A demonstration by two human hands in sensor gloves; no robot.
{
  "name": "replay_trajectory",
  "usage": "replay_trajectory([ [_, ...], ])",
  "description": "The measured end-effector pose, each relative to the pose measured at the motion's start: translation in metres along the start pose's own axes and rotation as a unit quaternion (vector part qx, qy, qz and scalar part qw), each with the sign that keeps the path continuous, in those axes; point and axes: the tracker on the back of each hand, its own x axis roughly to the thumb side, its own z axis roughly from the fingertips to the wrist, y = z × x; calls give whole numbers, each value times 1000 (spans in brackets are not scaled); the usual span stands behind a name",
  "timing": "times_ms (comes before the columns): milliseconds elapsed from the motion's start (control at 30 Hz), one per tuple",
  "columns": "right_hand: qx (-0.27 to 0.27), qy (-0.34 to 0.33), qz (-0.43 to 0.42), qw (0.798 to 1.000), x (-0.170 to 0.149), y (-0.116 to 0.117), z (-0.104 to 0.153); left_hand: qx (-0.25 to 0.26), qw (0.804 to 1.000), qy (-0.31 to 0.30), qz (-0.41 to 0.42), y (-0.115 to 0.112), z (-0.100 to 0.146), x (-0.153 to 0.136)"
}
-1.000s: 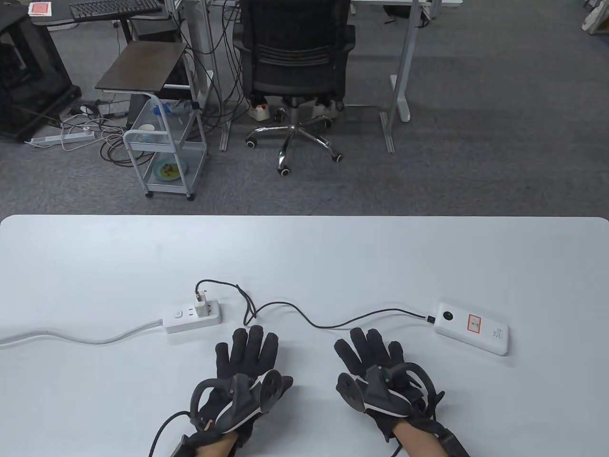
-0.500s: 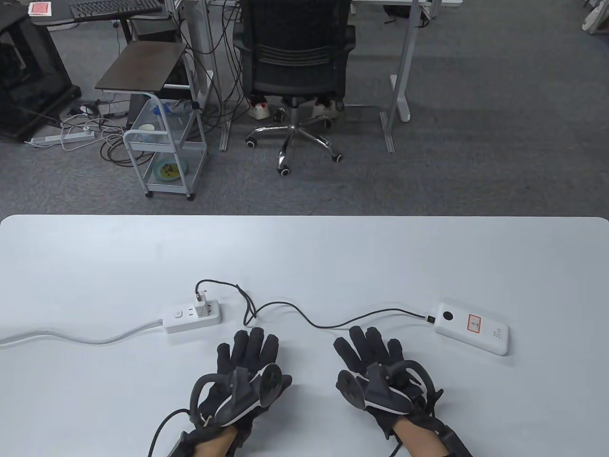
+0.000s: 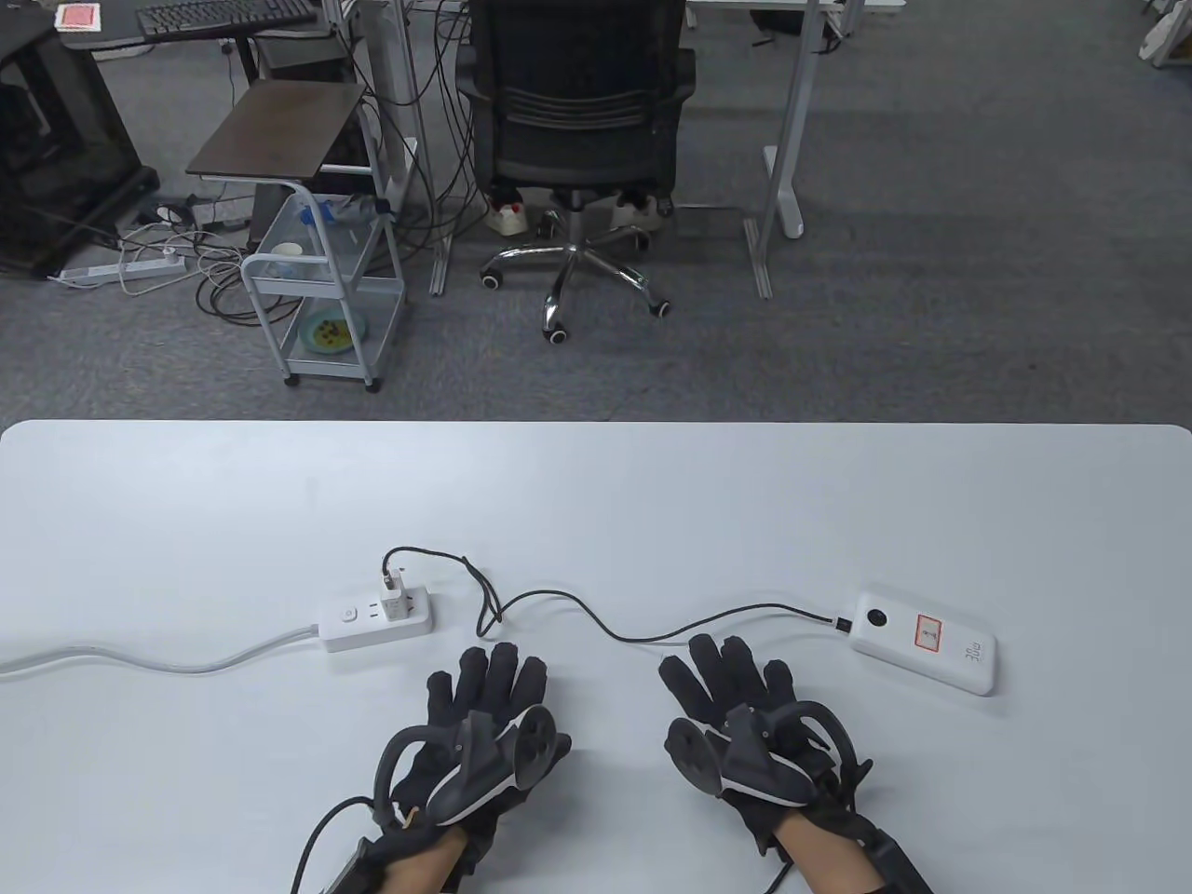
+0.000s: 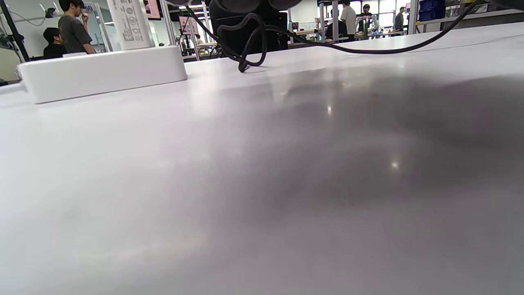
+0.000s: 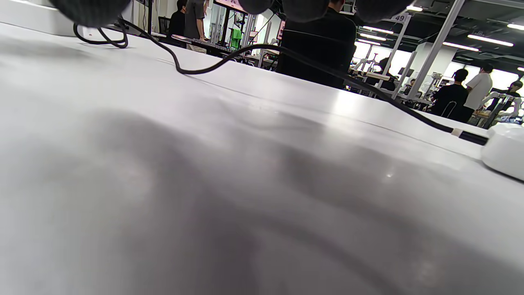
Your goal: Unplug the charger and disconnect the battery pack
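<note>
A white charger stands plugged into a white power strip left of centre; both show in the left wrist view, the charger on the strip. A black cable runs from the charger to a white battery pack at the right, and is plugged into its left end; the pack's corner shows in the right wrist view. My left hand rests flat on the table, fingers spread, just below the strip's right end. My right hand rests flat, fingers spread, below the cable. Both hold nothing.
The strip's white lead runs off the table's left edge. The white table ends at its far edge, with an office chair, a small cart and desks on the floor beyond.
Both hands have shifted only slightly; the right hand has edged a little right. Charger, cable and battery pack have not moved.
</note>
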Motion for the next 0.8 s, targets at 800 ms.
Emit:
replay_trajectory([
  [800, 44, 201, -35, 978, -89, 7, -20, 12, 1000, 19, 4, 6, 9, -10],
])
